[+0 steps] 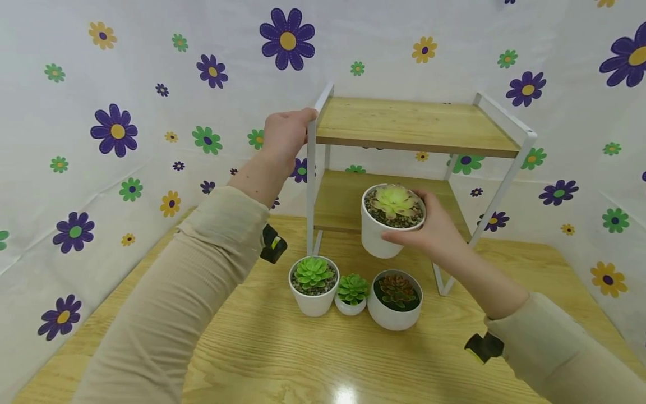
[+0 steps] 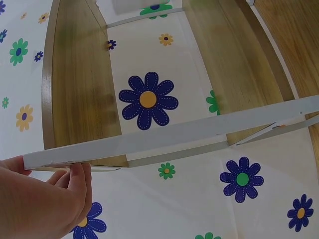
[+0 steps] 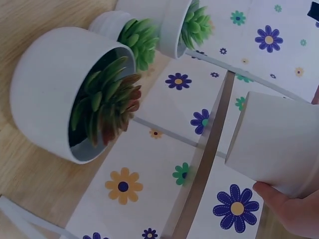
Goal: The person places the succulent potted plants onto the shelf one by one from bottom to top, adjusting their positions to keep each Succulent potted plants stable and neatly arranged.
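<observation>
My left hand (image 1: 287, 137) grips the upper left corner of a white metal frame (image 1: 311, 191) that carries two wooden shelves. In the left wrist view its fingers curl under the frame's bar (image 2: 164, 133). My right hand (image 1: 431, 227) holds a white pot (image 1: 381, 238) with a pale yellow-green succulent (image 1: 395, 200) by its right side, thumb across the front. This pot is raised off the table, in front of the lower shelf (image 1: 343, 196). Tilted by the camera, the pot's wall (image 3: 274, 142) shows in the right wrist view.
On the table (image 1: 282, 359), before the shelf unit, stand a white pot with a green succulent (image 1: 313, 273), a small one with a green succulent (image 1: 352, 289) and a wide one with a reddish succulent (image 1: 397, 290). Flower-patterned cloth (image 1: 227, 33) hangs behind; the top shelf (image 1: 404, 123) is bare wood.
</observation>
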A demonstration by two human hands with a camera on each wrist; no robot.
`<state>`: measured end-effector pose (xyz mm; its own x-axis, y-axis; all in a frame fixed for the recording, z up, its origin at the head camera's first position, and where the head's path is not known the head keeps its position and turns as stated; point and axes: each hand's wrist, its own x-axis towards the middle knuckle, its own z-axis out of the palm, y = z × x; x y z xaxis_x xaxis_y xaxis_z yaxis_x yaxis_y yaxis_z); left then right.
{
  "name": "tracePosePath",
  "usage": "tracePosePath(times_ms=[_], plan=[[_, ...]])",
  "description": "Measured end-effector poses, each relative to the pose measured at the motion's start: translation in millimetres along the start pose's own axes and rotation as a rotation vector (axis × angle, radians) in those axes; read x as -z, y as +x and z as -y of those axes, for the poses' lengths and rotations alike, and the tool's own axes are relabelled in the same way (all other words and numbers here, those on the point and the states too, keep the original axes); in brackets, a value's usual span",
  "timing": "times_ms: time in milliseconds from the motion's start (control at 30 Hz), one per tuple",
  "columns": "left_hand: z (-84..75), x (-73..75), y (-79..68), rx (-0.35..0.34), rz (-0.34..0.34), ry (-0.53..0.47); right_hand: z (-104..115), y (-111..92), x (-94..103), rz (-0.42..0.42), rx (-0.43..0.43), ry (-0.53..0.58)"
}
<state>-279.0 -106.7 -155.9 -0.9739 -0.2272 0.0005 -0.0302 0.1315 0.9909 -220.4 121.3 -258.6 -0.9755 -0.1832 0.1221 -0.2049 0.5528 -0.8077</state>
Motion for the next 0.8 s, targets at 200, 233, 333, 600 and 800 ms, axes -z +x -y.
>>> tracePosePath(times_ms=[200,233,333,600,800], plan=[[0.4,-0.5,-0.9,-0.003,0.002,-0.014,8.7,21.0,-12.9,-0.002,0.001,0.063],[0.3,-0.5,-1.1,-0.003,0.001,-0.015,9.9,24.4,-15.1,-0.002,0.002,0.071],[0.5,-0.5,-1.5,0.000,-0.005,-0.015,12.8,34.6,-21.9,0.003,0.006,0.081],[3.6,-1.1,-0.4,-0.012,-0.009,-0.015,15.1,52.5,-37.4,0.018,0.022,0.104],[3.0,-0.8,0.0,-0.016,-0.017,-0.018,17.1,57.1,-41.9,0.024,0.021,0.108]])
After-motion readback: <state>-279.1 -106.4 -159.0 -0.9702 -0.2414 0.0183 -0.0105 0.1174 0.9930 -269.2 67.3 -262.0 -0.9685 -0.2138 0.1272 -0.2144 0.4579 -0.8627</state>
